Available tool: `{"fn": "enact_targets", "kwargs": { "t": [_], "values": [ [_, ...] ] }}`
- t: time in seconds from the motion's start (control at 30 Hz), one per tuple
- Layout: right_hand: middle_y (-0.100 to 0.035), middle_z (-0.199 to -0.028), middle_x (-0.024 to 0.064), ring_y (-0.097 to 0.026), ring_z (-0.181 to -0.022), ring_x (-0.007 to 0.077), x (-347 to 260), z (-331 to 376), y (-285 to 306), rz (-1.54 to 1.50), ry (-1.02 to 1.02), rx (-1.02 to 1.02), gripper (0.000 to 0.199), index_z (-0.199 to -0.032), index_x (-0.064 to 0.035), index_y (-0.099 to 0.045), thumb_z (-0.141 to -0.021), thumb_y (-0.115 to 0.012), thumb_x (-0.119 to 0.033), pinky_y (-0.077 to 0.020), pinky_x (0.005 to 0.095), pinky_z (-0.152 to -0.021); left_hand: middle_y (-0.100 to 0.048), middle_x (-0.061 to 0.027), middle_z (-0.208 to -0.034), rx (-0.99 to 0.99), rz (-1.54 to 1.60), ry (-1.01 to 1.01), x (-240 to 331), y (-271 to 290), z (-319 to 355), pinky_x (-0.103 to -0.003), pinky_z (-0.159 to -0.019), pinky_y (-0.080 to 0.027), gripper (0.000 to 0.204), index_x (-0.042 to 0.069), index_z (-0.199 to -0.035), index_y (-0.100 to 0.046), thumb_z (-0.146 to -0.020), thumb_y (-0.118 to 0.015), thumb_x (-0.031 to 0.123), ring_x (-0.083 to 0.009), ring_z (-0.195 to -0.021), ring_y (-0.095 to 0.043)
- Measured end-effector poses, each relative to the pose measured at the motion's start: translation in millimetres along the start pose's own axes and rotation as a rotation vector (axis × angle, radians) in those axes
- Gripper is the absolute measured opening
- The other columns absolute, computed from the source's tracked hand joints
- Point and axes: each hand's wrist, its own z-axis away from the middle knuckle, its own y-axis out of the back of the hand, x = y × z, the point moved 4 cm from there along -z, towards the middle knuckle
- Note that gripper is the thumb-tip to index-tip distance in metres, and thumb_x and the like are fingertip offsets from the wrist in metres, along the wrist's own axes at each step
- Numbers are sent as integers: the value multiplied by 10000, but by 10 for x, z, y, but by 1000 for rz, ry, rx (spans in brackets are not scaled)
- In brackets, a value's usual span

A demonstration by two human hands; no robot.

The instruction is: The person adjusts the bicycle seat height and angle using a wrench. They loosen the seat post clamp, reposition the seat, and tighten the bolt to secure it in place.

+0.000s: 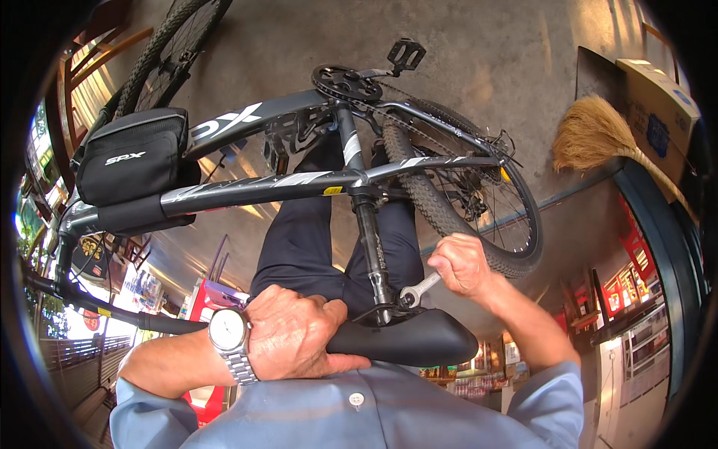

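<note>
A grey and black bicycle frame (254,188) stretches across in front of me, its front to the left and its rear wheel (479,206) to the right. My left hand (295,331) is wrapped round the nose of the black saddle (415,340), thumb along its side; a metal watch is on that wrist. In my right fist (461,263) is a silver wrench (422,289). The wrench's ring end meets the clamp under the saddle, at the top of the black seat post (368,239). The fastener itself is hidden by the wrench.
A black bag (134,159) hangs on the frame near the handlebar (97,305). Beyond the frame a pedal (406,55) sticks out over the concrete floor. At the right are a straw broom (594,135) and a cardboard box (658,112). Another bicycle wheel (168,63) stands at the upper left.
</note>
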Motion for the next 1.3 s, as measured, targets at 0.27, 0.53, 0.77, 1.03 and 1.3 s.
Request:
{"fn": "enact_targets", "kwargs": {
  "t": [0.27, 0.53, 0.77, 1.03, 1.3],
  "values": [
    [-468, -637, 150, -481, -580, 326, 255, -423, -38, 71, -117, 273, 297, -698, 0, -502, -969, -514, -121, -367, 430, -550, -595, -133, -595, -6, -30, -18, 8, 6, -2, -410, -512, -489, 593, 35, -686, -594, -710, -805, 588, -334, -533, -611],
    [-340, -643, -36, -289, -554, 76, 44, -226, -183, -729, -559, 231, 580, -768, -100, -422, -1031, -344, -611, -248, 252, -519, -597, -112, -618, -34, 13, -3, -23, -44, 13, -405, -516, -490, 609, 47, -727, -584, -709, -791, 619, -320, -556, -625],
    [-580, -910, 166, -578, -795, 194, -1243, 837, -2, -596, -725, 734, 444, -859, -101, -332, -1020, -514, -473, -504, 325, -756, -575, -102, -596, 45, -10, -67, -35, -72, 55, -418, -484, -463, 579, 46, -708, -564, -674, -832, 559, -329, -535, -608],
    [-607, -953, 173, -579, -867, 177, -1422, 821, -339, -404, -570, 1009, 386, -914, -122, -278, -979, -634, -257, -477, 329, -830, -615, -81, -588, -77, -24, -179, -94, 10, -90, -418, -484, -496, 514, 63, -725, -615, -723, -801, 542, -329, -539, -629],
    [-563, -825, 120, -556, -790, 168, -1248, 816, -258, -416, -496, 958, 321, -875, -107, -290, -991, -575, -198, -473, 319, -772, -610, -119, -580, 19, -69, -73, 14, -38, 17, -415, -502, -499, 562, 49, -729, -606, -741, -775, 585, -348, -548, -631]
  ]
}}
